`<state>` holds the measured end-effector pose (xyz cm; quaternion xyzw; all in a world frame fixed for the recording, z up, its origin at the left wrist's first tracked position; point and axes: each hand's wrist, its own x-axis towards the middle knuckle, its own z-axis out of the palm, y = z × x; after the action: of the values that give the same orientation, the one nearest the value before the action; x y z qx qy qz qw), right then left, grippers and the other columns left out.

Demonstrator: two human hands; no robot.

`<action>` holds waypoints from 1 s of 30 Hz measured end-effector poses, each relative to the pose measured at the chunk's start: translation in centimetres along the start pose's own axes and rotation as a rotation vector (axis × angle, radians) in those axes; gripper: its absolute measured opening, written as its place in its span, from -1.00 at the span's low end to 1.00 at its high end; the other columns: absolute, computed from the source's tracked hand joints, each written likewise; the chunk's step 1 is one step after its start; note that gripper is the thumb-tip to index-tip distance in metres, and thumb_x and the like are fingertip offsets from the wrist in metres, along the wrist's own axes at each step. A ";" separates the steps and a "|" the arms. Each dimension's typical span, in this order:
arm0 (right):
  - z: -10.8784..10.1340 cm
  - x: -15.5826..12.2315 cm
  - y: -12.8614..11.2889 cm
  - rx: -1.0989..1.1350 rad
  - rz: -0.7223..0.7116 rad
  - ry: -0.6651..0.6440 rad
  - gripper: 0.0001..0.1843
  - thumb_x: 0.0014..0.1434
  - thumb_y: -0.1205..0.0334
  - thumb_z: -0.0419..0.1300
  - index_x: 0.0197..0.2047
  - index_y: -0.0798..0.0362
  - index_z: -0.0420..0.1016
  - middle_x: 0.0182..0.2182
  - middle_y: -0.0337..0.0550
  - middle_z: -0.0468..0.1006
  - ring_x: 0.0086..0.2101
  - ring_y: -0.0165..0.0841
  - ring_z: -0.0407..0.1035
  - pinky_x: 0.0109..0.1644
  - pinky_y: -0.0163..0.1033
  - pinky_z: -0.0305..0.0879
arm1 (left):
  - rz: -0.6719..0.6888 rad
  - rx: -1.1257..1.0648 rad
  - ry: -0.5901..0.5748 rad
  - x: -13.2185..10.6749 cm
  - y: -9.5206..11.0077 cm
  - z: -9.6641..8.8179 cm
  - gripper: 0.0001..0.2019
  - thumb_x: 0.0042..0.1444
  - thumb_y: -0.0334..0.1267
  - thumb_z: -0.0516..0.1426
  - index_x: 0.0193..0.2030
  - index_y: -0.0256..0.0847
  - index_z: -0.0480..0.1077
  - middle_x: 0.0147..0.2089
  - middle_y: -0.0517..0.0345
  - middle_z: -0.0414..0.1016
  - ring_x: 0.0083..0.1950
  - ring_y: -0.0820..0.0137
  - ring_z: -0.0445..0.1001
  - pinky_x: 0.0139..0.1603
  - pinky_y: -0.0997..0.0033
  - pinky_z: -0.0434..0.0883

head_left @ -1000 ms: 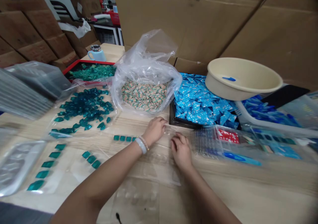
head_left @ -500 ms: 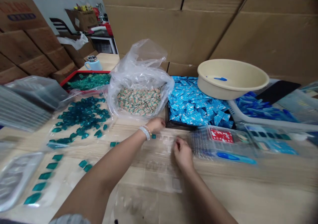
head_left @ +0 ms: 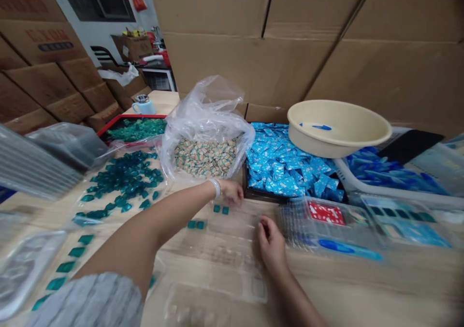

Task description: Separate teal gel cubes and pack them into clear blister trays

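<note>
— What's in the bag [head_left: 206, 124]?
— Sachets [head_left: 205, 158], with cardboard boxes [head_left: 232, 37] behind.
— And left of it?
— A tray [head_left: 134, 117], a mug [head_left: 143, 106] just behind, loose pieces [head_left: 123, 184] in front.
— Right of the bag?
— Packets [head_left: 282, 165] in a second tray [head_left: 253, 192], a basin [head_left: 337, 128] behind them, a basket [head_left: 391, 186] further right

Blue sachets [head_left: 282, 160] are lying heaped at one o'clock, a cream basin [head_left: 337, 128] is sitting at two, and a pale blue mug [head_left: 143, 106] is standing at ten.
</note>
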<state>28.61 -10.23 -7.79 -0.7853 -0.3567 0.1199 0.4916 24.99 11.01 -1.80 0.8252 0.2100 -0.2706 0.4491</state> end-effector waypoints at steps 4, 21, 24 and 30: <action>0.0 -0.2 0.1 0.013 -0.011 -0.019 -0.72 0.07 0.14 -0.01 -0.22 0.13 0.37 -0.31 0.00 0.50 -0.30 -0.26 0.39 -0.22 -0.18 0.32 | 0.080 0.091 0.061 0.4 -0.3 0.4 -0.87 -0.32 -0.44 0.21 -0.52 -0.26 0.39 -0.63 0.30 0.34 -0.61 0.52 0.28 -0.48 0.49 0.30; -0.2 -0.5 0.1 -0.095 0.114 -0.013 -0.67 0.03 0.12 -0.05 -0.20 0.14 0.32 -0.37 -0.02 0.47 -0.38 -0.27 0.36 -0.32 -0.22 0.28 | 0.200 0.135 0.292 -4.0 -1.0 -0.6 -0.89 -0.21 -0.50 0.10 -0.52 -0.31 0.43 -0.57 0.24 0.38 -0.51 0.52 0.28 -0.51 0.58 0.20; -0.8 -0.5 -0.3 -0.144 0.194 0.036 -0.62 0.00 0.12 -0.06 -0.17 0.16 0.30 -0.43 -0.06 0.44 -0.46 -0.29 0.34 -0.39 -0.24 0.26 | 0.160 0.108 0.439 -10.7 -2.9 -4.0 -0.92 -0.17 -0.43 0.10 -0.49 -0.33 0.41 -0.55 0.23 0.39 -0.49 0.54 0.29 -0.49 0.59 0.21; -0.7 -0.7 -1.4 -0.316 0.222 -0.075 -0.55 -0.03 0.11 -0.05 -0.08 0.13 0.29 -0.47 -0.09 0.46 -0.49 -0.26 0.34 -0.40 -0.22 0.24 | -0.185 0.066 1.253 -25.0 -8.8 -13.6 -0.78 -0.05 -0.25 0.08 -0.33 -0.40 0.37 -0.49 0.12 0.40 -0.47 0.49 0.35 -0.41 0.50 0.31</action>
<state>27.83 -10.85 -6.33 -0.8822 -0.3004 0.1450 0.3323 4.16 24.50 14.65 0.8189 0.4951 0.2195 0.1899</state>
